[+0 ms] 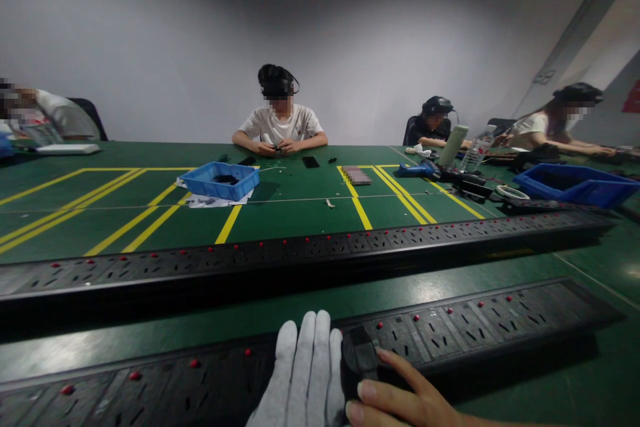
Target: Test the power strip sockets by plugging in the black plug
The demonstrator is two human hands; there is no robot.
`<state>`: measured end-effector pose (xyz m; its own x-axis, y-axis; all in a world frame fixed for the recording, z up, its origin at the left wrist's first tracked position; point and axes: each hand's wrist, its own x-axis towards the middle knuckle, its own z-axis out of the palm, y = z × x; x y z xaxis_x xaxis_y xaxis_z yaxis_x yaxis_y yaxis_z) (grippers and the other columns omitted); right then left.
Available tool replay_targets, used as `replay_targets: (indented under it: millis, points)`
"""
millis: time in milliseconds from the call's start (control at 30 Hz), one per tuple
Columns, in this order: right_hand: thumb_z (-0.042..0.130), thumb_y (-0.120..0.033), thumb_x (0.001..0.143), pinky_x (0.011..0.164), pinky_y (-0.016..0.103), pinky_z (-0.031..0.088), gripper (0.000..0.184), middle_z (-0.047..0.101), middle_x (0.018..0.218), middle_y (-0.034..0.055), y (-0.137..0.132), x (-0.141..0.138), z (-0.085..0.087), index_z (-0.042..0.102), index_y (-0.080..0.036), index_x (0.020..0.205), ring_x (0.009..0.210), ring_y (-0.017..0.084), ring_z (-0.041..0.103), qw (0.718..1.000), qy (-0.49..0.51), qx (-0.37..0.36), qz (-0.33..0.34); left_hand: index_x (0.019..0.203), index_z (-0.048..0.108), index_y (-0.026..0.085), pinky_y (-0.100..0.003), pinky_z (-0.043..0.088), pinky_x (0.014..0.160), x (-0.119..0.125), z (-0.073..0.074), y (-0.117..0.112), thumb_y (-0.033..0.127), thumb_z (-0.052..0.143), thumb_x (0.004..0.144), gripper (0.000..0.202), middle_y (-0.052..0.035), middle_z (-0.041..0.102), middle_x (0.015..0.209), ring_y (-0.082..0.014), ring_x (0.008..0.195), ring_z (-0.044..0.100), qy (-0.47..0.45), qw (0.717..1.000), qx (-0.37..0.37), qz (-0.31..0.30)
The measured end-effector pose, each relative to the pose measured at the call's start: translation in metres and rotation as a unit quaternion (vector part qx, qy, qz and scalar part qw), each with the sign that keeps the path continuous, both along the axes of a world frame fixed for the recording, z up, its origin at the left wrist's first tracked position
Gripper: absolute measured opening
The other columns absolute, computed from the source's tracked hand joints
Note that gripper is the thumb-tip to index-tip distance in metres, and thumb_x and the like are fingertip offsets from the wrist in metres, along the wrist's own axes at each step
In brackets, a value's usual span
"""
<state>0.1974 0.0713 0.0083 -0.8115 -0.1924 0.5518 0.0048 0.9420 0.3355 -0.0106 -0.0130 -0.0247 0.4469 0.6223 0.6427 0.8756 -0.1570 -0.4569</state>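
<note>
My left hand [305,377] wears a white glove and lies flat, fingers stretched out together, on the near black power strip [475,327] at the bottom of the view. Right beside it, my bare right hand [400,400] grips a small black block-shaped part [357,360] that rests on the same strip. Thumb and fingertips press on the part's sides. The two hands touch or nearly touch at the part. I cannot make out what the part is.
A second long black power strip [300,253] runs across the green table [300,207] farther out. Beyond it lie a blue bin [220,180], a phone [311,161] and a stack of small parts [357,175]. Another blue bin [575,185] and bottles stand at right. Several people sit at the far side.
</note>
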Motion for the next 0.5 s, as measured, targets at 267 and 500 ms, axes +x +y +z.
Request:
replay_targets:
  millis: [267,500]
  points:
    - [0.023,-0.031,0.107,0.115,0.039,0.026,0.043,0.052,0.140,-0.0055,0.0014,0.0007,-0.0020,0.065,-0.021,0.111,0.142,0.013,0.028,1.000,-0.007,-0.009,0.002,0.130,0.046,0.000,-0.053,0.025,0.117,-0.0011,-0.0006,0.0001,0.023,0.036,0.092,0.045,-0.0213,0.049,0.138,-0.0327,0.134,0.039,-0.007,1.000,-0.003,-0.004]
    - [0.024,-0.032,0.107,0.115,0.040,0.028,0.043,0.052,0.141,-0.0042,0.0007,0.0007,-0.0031,0.065,-0.020,0.112,0.142,0.014,0.028,1.000,-0.001,-0.007,0.003,0.130,0.045,-0.001,-0.053,0.024,0.117,-0.0013,-0.0025,0.0004,0.024,0.037,0.093,0.046,-0.0230,0.046,0.140,-0.0331,0.134,0.038,-0.008,1.000,-0.002,-0.007]
